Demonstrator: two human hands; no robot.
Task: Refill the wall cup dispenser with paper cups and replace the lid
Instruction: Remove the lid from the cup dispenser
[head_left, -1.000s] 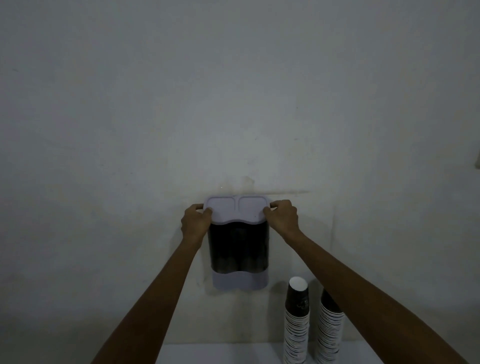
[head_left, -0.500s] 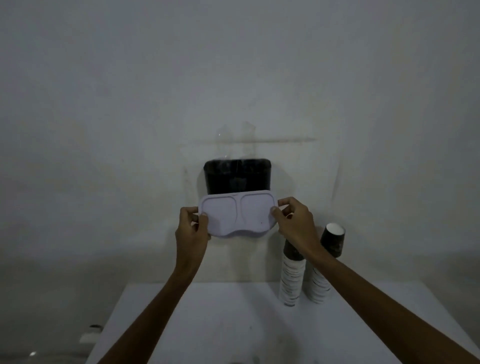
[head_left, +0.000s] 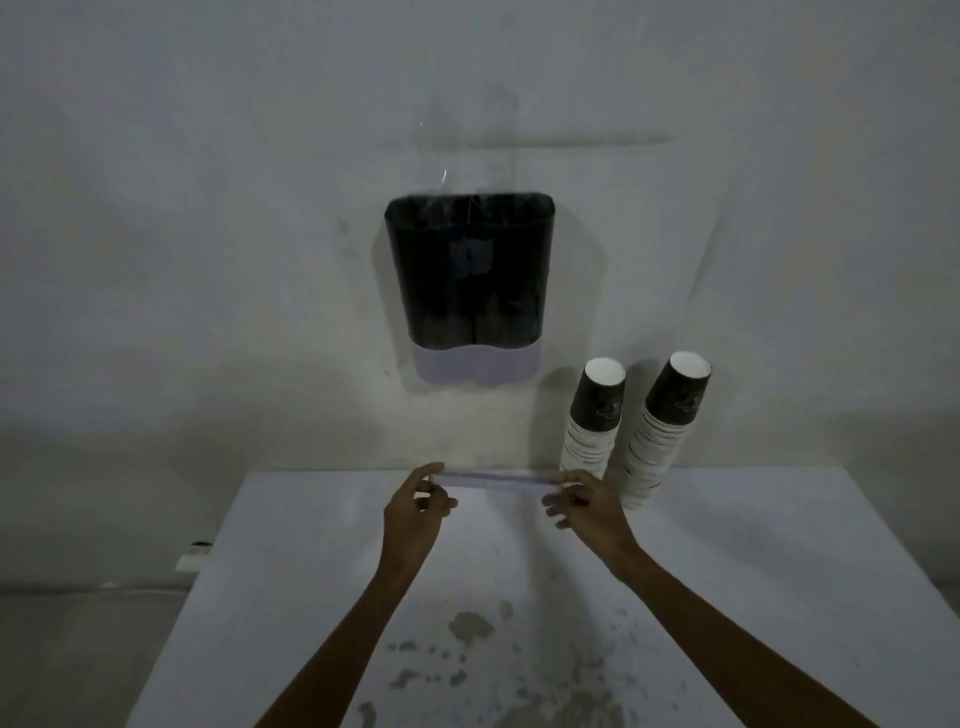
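Dim grey wall (head_left: 208, 208) fills the upper frame of the head view, and a white table (head_left: 727, 571) spreads across the lower half, its surface blotched with stains near the bottom centre. Up on the wall at centre hangs the cup dispenser (head_left: 470, 280), dark and see-through with a pale base, its top open with no lid on it. Down at centre frame, low over the far part of the table, the lid (head_left: 498, 479) sits nearly edge-on, pinched at both ends: left hand (head_left: 415, 512) grasping its left end, right hand (head_left: 587, 512) grasping its right end. To the right of the dispenser, two stacks of paper cups stand at the table's far edge, the near stack (head_left: 595, 421) upright, the right stack (head_left: 665, 426) leaning rightward at its top.
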